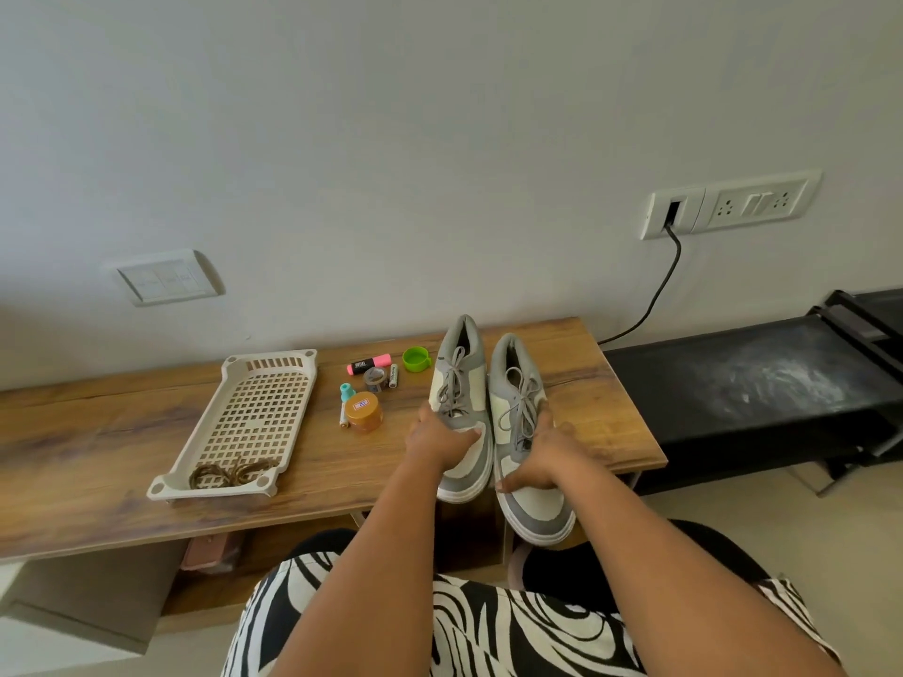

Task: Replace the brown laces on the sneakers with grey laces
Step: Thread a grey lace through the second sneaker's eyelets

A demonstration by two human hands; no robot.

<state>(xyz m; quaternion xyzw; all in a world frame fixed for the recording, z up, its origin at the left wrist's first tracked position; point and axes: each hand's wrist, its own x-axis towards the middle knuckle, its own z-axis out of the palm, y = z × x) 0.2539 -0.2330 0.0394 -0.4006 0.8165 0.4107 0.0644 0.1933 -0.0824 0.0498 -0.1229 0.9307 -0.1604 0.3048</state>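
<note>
Sneakers: two grey-and-cream shoes side by side at the table's (122, 461) right end, toes toward the person and heels toward the wall; left sneaker (462, 412), right sneaker (525, 447).
Edges: the right sneaker's toe juts past the near table edge; the left one's toe sits at that edge. The table's right end lies just beyond the right sneaker.
Left grip: left hand (442, 444) lies across the left sneaker's forefoot, fingers curled over the upper and holding it.
Right grip: right hand (545, 456) clasps the right sneaker's forefoot, thumb down on the inner side near the toe, fingers over the outer side.
Grey laces: both shoes carry grey laces (452, 378), threaded up the eyelets, loose ends lying on the uppers.
Tray: a cream slotted tray (254, 412) sits well left of the shoes; brown laces (229, 471) are bundled in its near end, the rest of it bare.
Open room: bare wood between tray and left sneaker at the near edge, and left of the tray.
Small items: between tray and shoes, farther back, an orange jar (364, 412), a teal bottle (347, 391), batteries (393, 375), a tape roll (375, 378), a pink highlighter (369, 364) and a green cap (416, 359).
Far: wall sockets (728, 205) with a black cable (655, 295) plugged in.
</note>
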